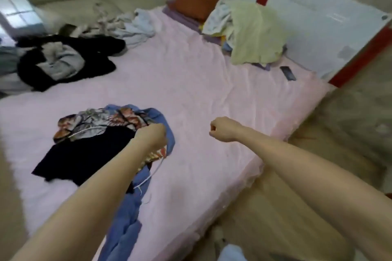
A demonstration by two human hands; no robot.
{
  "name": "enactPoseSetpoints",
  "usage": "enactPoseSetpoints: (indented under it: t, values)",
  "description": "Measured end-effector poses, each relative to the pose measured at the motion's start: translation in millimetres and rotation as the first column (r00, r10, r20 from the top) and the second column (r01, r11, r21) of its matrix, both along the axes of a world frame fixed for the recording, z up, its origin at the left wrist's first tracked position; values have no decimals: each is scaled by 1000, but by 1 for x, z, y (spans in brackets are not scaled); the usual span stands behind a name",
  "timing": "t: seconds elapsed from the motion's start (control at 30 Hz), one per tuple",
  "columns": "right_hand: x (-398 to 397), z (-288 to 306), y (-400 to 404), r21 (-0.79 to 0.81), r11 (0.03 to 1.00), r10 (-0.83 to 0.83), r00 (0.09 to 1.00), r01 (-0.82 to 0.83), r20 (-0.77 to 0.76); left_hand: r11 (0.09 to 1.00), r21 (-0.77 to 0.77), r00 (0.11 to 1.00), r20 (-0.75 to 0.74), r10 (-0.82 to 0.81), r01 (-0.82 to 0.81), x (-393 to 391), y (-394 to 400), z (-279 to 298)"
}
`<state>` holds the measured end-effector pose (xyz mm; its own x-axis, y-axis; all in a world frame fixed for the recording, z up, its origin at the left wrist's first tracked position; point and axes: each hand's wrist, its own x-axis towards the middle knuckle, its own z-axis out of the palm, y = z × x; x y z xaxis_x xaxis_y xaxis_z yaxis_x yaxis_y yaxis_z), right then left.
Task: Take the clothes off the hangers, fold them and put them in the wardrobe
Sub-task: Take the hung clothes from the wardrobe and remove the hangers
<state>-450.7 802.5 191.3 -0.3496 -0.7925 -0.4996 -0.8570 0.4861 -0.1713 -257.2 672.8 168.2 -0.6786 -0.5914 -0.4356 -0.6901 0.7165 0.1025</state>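
A bundle of clothes on white wire hangers lies on the near left of the pink bed (201, 82): a blue garment (127, 207), a dark navy garment (84, 154) and a floral patterned one (99, 118). My left hand (151, 134) grips the top of this bundle where the hanger hooks meet; a white hanger (148, 176) curves out below my wrist. Over the bare sheet to the right, my right hand (222, 129) hovers with its fingers curled into a fist, holding nothing.
A black and grey pile of clothes (63, 61) lies at the far left, with pale crumpled garments (127, 25) behind it. A yellow-green cloth (254, 34) covers a heap by the red pillow (197, 3). A dark phone (287, 73) lies near the headboard (318, 17).
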Motion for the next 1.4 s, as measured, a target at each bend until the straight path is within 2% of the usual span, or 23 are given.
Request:
enactPoseSetpoints:
  t: [0.07, 0.13, 0.2, 0.23, 0.4, 0.47, 0.57, 0.63, 0.77, 0.87, 1.0, 1.17, 1.33, 1.4]
  values:
    - [17, -20, -53, -2, 993, 117, 993, -117, 25, 984, 25, 984, 19, 178, -178, 49, -28, -12]
    - [33, -44, -96, -6, 973, 231, 972, -231, 51, 929, 37, 929, 46, 367, -369, 93, -43, -23]
    - [49, -66, -130, -11, 946, 324, 943, -324, 81, 839, 32, 838, 93, 538, -543, 134, -53, -38]
    - [61, -84, -158, 0, 918, 394, 914, -396, 102, 765, 36, 763, 119, 636, -643, 156, -58, -53]
    - [84, -154, -215, -5, 854, 515, 844, -520, 153, 550, 60, 553, 122, 824, -833, 198, -56, -108]
    - [92, -184, -231, -19, 834, 546, 818, -552, 181, 506, 96, 514, 109, 851, -857, 196, -54, -135]
    - [112, -233, -251, -48, 825, 555, 791, -564, 256, 497, 148, 514, 122, 849, -855, 187, -53, -179]
    - [121, -241, -259, -83, 825, 559, 788, -558, 259, 528, 148, 545, 119, 830, -836, 179, -55, -192]
    - [151, -288, -303, -196, 830, 558, 787, -523, 264, 530, 138, 542, 73, 837, -837, 183, -101, -239]
    - [171, -321, -351, -337, 822, 541, 814, -459, 212, 545, 130, 545, -46, 837, -828, 185, -156, -266]
    - [190, -359, -408, -424, 803, 520, 841, -420, 152, 571, 148, 550, -161, 820, -808, 178, -204, -310]
    - [215, -401, -449, -469, 793, 493, 862, -389, 120, 630, 106, 604, -200, 772, -770, 180, -211, -361]
    - [228, -426, -457, -569, 703, 512, 859, -428, -13, 649, 140, 610, -238, 755, -748, 184, -205, -397]
    - [231, -428, -462, -563, 713, 494, 869, -418, -20, 655, 121, 619, -235, 749, -746, 184, -206, -403]
